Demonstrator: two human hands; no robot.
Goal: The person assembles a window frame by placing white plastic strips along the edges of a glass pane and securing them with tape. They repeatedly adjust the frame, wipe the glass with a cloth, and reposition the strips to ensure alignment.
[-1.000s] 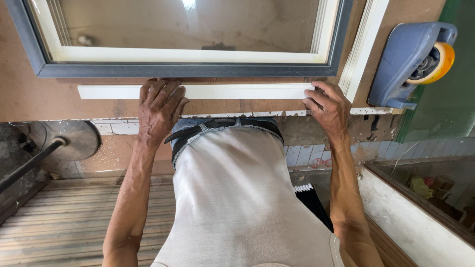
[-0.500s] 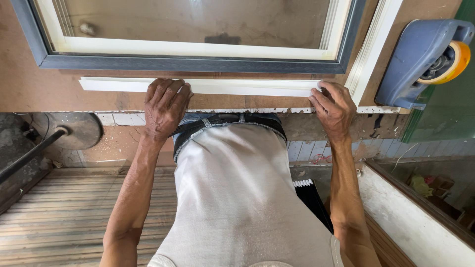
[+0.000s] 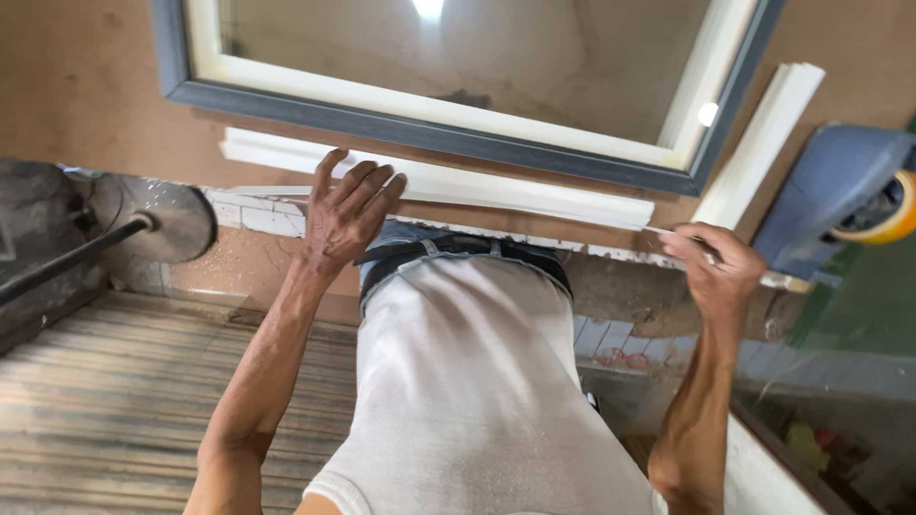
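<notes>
One big brown surface point(image 3: 76, 86) filling the top of the view, front edge chipped and dusty. Flat on it, a grey-framed window point(image 3: 458, 119) with white inner trim and a glass pane. Just below the window's lower rail, a long white trim strip point(image 3: 496, 186) lying along the surface edge, parallel to the frame, near it but whether touching cannot be told. A second white strip point(image 3: 759, 143) angled up beside the window's right corner. Blue tool with a yellow wheel point(image 3: 844, 195) at far right, well apart from the strip. Round metal disc on a dark rod point(image 3: 157, 219) at left, below the surface edge. Left hand point(image 3: 343, 215) palm down, fingers point(image 3: 367, 186) spread apart, tips pressing on the long strip near its left part. Right hand point(image 3: 716, 267) at the strip's right end, fingers point(image 3: 692, 248) pinched together on a thin pale sliver there; exact item unclear.
</notes>
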